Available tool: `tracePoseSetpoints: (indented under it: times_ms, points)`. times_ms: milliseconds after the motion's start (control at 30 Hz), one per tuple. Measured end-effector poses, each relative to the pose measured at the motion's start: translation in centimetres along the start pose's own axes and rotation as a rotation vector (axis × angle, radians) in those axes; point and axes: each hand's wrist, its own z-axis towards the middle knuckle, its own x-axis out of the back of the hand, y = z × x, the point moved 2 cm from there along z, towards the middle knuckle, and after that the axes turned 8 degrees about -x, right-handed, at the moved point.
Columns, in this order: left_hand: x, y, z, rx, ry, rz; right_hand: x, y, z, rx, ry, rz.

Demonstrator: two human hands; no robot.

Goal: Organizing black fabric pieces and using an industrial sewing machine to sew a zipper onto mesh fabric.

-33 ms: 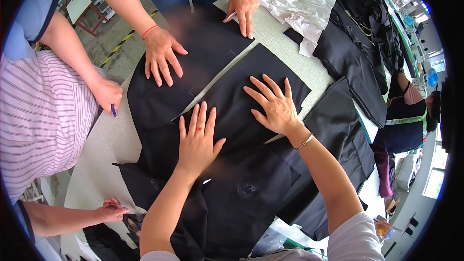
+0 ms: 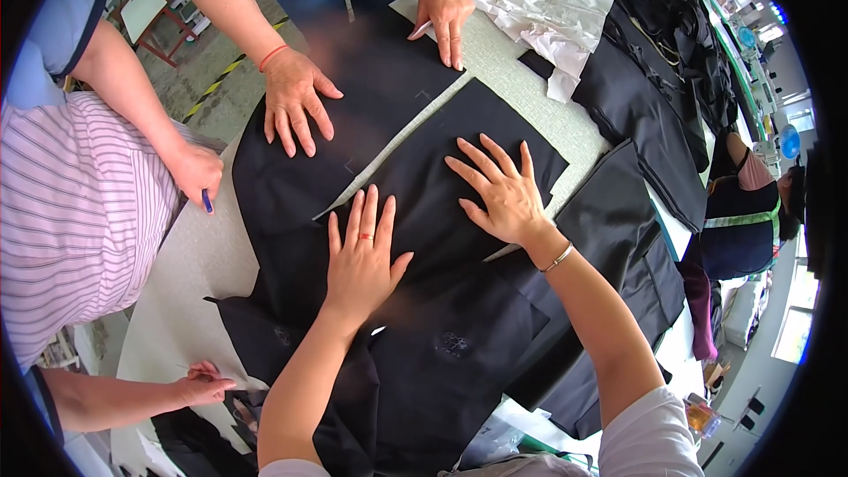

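Observation:
My left hand (image 2: 360, 267) lies open on a black fabric piece (image 2: 424, 178), its fingertips close to the piece's upper left edge. Flat on the same cloth, farther right, my right hand (image 2: 502, 194) spreads its fingers. A narrow gap of pale table runs between this piece and a second black fabric piece (image 2: 371, 124). A co-worker across the table presses one hand (image 2: 299, 99) on that second piece; the other hand (image 2: 444, 22) rests at its corner with a small white stick, perhaps chalk. More black cloth (image 2: 442, 371) with light chalk-like marks lies below my hands.
A pale table (image 2: 190, 256) carries everything. Crumpled white paper (image 2: 556, 9) lies at the far right, beside black garment piles (image 2: 645, 124). At the left, a person in a striped apron (image 2: 88, 221) holds a small blue object (image 2: 208, 201). Another person (image 2: 746, 212) bends at far right.

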Motion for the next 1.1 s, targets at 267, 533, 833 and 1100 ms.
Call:
tracePoseSetpoints:
  times_ms: [267, 533, 833, 1100]
  points:
    - [0.4, -0.2, 1.1, 0.040, 0.034, 0.035, -0.2, 0.4, 0.4, -0.003, -0.001, -0.015]
    - [0.7, 0.4, 1.0, 0.090, 0.071, 0.047, 0.2, 0.4, 0.6, 0.000, -0.004, -0.006]
    - [0.3, 0.8, 0.4, 0.100, 0.030, 0.038, -0.2, 0.7, 0.3, 0.021, 0.018, 0.004]
    - [0.2, 0.9, 0.3, 0.106, 0.023, 0.028, -0.2, 0.7, 0.3, 0.027, 0.025, 0.018]
